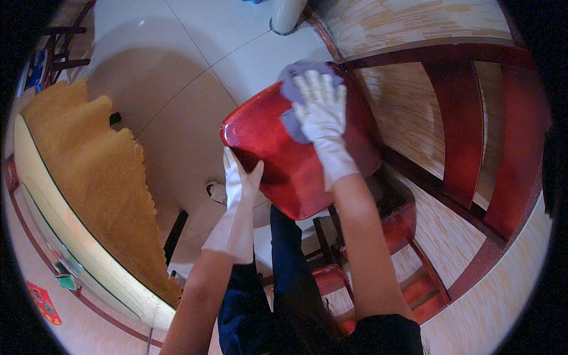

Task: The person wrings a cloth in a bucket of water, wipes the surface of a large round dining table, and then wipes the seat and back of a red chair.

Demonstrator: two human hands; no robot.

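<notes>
Before me is a chair with a glossy red seat (284, 166) and a dark red slatted back (461, 133). My right hand (323, 104), in a white glove, lies flat with fingers spread on a grey-purple cloth (295, 126), pressing it against the far part of the seat. My left hand (242, 175), also gloved in white, holds the seat's left edge. Its thumb lies over the edge near the front, while the other fingers point along the side.
A table with a yellow cloth (88, 146) and a glass top stands at my left. Another red seat (328, 279) shows below my right arm. Pale patterned wall (399, 93) is visible behind the chair back. A white pipe-like column (286, 15) meets the tiled floor (191, 84).
</notes>
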